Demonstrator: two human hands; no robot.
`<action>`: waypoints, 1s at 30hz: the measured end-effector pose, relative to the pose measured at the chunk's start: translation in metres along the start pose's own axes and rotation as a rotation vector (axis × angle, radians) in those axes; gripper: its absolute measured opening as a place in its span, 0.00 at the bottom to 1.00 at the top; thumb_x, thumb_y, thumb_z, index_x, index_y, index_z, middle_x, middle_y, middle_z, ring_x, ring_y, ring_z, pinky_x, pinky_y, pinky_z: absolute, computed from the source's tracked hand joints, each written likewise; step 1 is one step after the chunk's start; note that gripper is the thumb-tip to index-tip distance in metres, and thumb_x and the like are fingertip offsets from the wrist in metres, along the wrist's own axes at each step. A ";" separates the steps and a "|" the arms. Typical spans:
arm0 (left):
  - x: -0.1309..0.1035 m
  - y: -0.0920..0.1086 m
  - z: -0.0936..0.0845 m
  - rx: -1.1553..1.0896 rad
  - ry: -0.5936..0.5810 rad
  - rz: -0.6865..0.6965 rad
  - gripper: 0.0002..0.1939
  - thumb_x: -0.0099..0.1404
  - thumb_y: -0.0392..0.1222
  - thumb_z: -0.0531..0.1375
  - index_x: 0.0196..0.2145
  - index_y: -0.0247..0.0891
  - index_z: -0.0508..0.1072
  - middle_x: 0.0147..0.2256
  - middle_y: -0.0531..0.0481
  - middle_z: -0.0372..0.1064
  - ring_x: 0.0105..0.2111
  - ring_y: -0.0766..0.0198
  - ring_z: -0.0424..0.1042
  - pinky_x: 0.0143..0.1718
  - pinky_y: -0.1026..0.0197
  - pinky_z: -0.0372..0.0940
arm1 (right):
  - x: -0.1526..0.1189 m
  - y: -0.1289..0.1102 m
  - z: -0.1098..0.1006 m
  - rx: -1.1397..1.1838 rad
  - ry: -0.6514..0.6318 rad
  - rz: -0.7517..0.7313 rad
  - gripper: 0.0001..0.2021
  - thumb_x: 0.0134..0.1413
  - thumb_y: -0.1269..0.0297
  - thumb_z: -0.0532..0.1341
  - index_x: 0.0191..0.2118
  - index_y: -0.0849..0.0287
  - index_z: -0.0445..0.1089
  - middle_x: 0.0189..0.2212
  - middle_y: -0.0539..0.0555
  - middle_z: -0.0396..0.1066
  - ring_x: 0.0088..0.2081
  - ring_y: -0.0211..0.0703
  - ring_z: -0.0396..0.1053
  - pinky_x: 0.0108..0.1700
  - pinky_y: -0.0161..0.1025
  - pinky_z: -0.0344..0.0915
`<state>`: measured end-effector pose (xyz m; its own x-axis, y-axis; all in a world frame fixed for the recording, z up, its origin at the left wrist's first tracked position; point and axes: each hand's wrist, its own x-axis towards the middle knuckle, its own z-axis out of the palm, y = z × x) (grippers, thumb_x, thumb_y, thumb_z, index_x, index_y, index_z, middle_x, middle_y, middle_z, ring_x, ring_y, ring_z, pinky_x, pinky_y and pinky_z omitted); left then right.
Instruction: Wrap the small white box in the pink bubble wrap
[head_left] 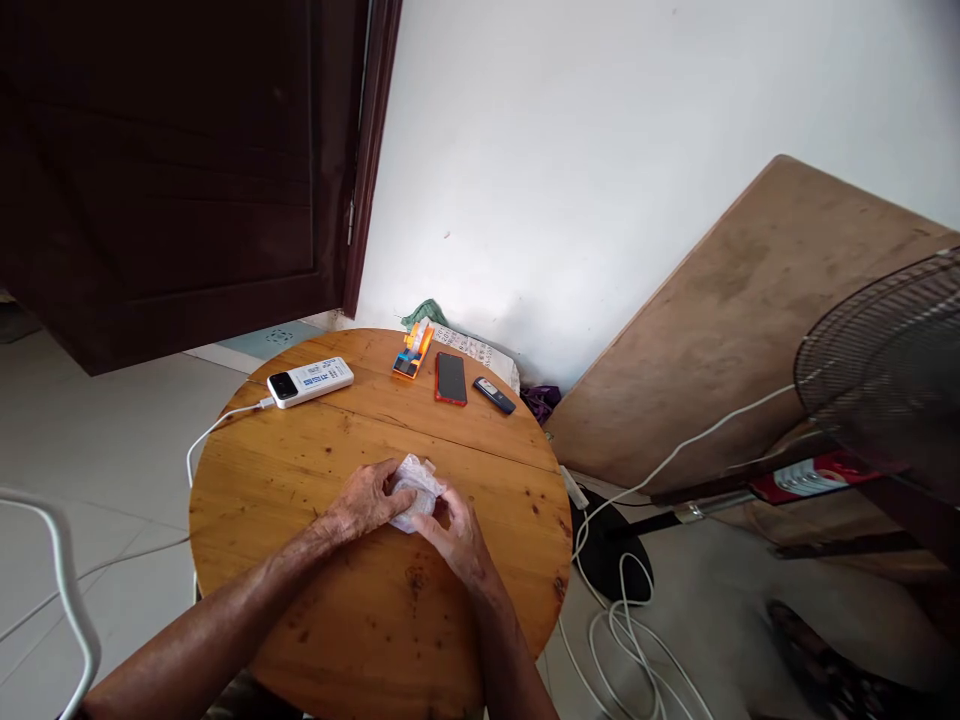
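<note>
Between my two hands, over the near middle of the round wooden table point(300, 470), is a small bundle in crinkled whitish wrapping point(415, 490). What lies inside the wrapping cannot be made out. My left hand point(367, 497) grips its left side, thumb resting on top. From the right, my right hand point(456, 530) holds the other edge, with thumb and fingers curved round it. A small tab point(429, 467) sticks up at the bundle's far edge.
At the table's far side lie an orange tape dispenser point(412, 350), a red-edged phone point(451, 379) and a dark remote-like device point(494, 395). A white power bank point(310, 382) with a cable sits far left. A fan point(885, 370) and a leaning board point(720, 330) stand right.
</note>
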<state>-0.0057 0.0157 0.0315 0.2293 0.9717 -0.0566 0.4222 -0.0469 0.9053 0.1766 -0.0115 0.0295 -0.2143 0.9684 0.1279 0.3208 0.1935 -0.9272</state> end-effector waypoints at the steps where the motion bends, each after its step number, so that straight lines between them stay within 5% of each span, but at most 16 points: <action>1: 0.000 0.000 -0.001 0.007 0.000 -0.012 0.13 0.57 0.44 0.60 0.37 0.34 0.75 0.26 0.53 0.69 0.26 0.65 0.63 0.28 0.64 0.56 | -0.001 -0.001 0.000 0.004 -0.023 -0.006 0.25 0.47 0.58 0.68 0.52 0.57 0.70 0.45 0.56 0.77 0.43 0.49 0.73 0.47 0.42 0.69; 9: -0.007 0.004 -0.016 -0.127 -0.167 0.115 0.24 0.63 0.60 0.58 0.43 0.35 0.77 0.34 0.49 0.75 0.35 0.58 0.70 0.35 0.62 0.61 | 0.002 0.001 0.002 0.164 0.009 0.080 0.19 0.51 0.54 0.66 0.45 0.60 0.73 0.37 0.55 0.77 0.37 0.47 0.73 0.39 0.40 0.70; 15: -0.006 0.004 -0.014 -0.473 -0.397 0.062 0.29 0.57 0.56 0.66 0.51 0.37 0.72 0.46 0.45 0.74 0.46 0.52 0.71 0.44 0.58 0.64 | 0.001 0.005 0.001 0.260 0.031 0.105 0.20 0.52 0.47 0.64 0.39 0.60 0.74 0.32 0.53 0.75 0.34 0.45 0.71 0.37 0.38 0.67; 21: -0.002 -0.004 -0.009 -0.699 -0.422 0.004 0.29 0.52 0.45 0.69 0.51 0.37 0.72 0.45 0.47 0.75 0.46 0.53 0.71 0.47 0.56 0.63 | -0.002 0.011 0.008 0.137 0.093 0.060 0.17 0.54 0.48 0.63 0.39 0.59 0.73 0.32 0.53 0.74 0.34 0.44 0.69 0.38 0.37 0.66; 30: -0.004 -0.002 -0.010 -0.765 -0.393 -0.026 0.28 0.49 0.43 0.68 0.49 0.36 0.73 0.41 0.48 0.75 0.40 0.57 0.71 0.43 0.58 0.62 | -0.002 0.012 0.008 0.161 0.111 0.012 0.20 0.56 0.46 0.62 0.42 0.59 0.73 0.34 0.53 0.74 0.37 0.44 0.69 0.39 0.37 0.66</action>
<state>-0.0162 0.0147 0.0344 0.5743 0.8131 -0.0946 -0.2437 0.2802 0.9285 0.1732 -0.0126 0.0150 -0.1052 0.9836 0.1465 0.1687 0.1629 -0.9721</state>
